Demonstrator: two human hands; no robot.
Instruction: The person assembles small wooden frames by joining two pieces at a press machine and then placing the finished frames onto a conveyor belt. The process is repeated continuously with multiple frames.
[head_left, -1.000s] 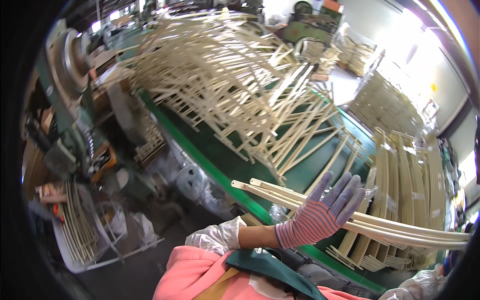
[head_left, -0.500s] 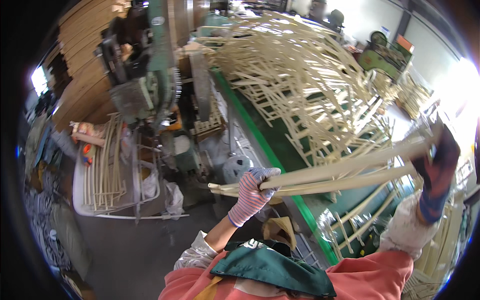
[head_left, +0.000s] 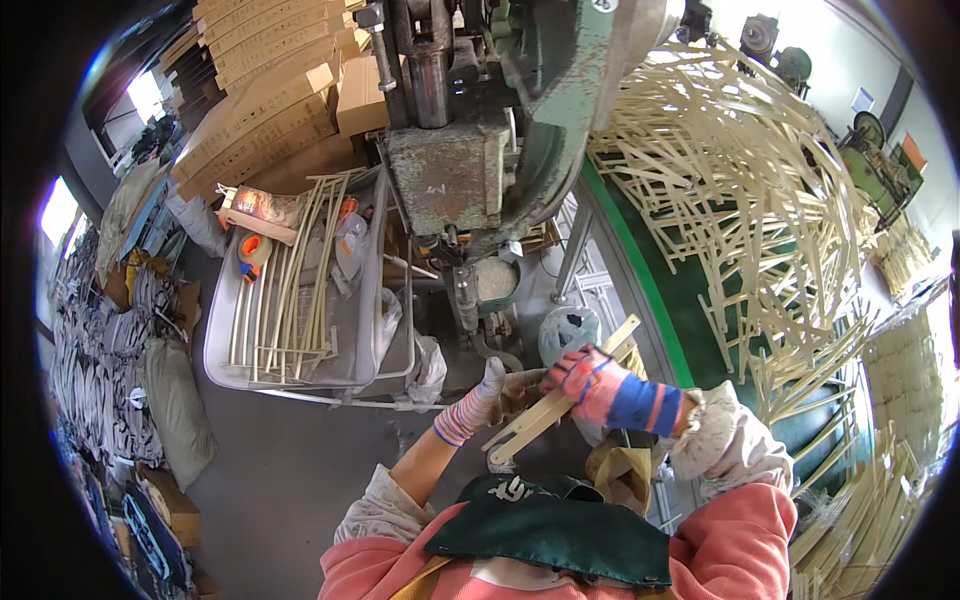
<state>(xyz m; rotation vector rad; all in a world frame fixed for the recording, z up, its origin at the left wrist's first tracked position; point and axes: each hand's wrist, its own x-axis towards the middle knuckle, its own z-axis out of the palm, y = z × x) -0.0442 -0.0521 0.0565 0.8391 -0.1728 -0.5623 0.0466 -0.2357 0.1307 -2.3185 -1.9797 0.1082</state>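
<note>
My left hand (head_left: 492, 398), in a pale glove with a striped cuff, and my right hand (head_left: 592, 386), in a pink and blue glove, both grip a bundle of long pale wooden slats (head_left: 556, 406). The bundle slants from low left to upper right, just in front of my chest. It sits right below the green press machine (head_left: 520, 130). Part of the slats is hidden behind my gloves.
A grey tray (head_left: 225, 345) with several pale slats stands to the left on a frame. A huge heap of slats (head_left: 760, 200) covers the green table (head_left: 650, 300) at right. Cardboard boxes (head_left: 270, 100) stack behind; bags (head_left: 170, 400) lie on the floor at left.
I have turned left from the slat heap to the press machine. The bundle has swung in close to my chest, and my right hand has slid along it toward my left.
</note>
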